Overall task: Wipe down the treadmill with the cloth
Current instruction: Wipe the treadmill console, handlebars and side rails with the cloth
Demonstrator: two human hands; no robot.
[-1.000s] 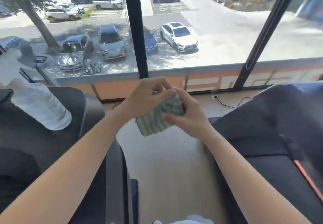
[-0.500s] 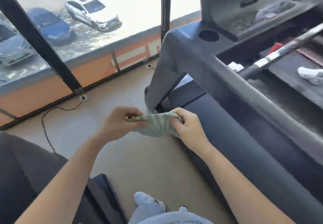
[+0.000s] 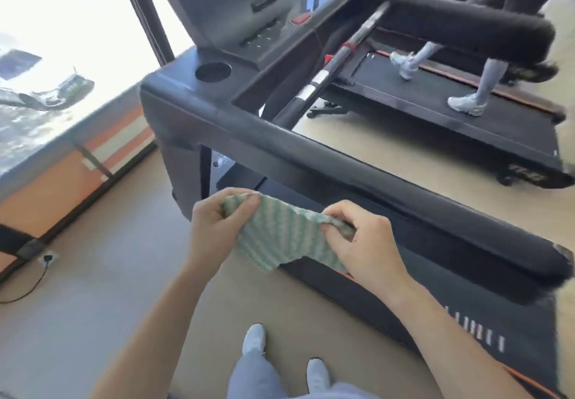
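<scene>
Both the left hand [image 3: 214,227] and right hand [image 3: 364,243] pinch a green striped cloth [image 3: 280,237]. They hold it beside the black treadmill [image 3: 311,153]. Beige floor [image 3: 109,274] runs to the window [image 3: 62,41].

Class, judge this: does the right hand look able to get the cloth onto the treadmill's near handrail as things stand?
Probably yes: the right hand grips the cloth close beside the handrail, with nothing between them.

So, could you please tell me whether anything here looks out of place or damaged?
Nothing stands out. The cloth is held between the left hand and right hand beside the treadmill, which shows no visible damage or spill.
</scene>
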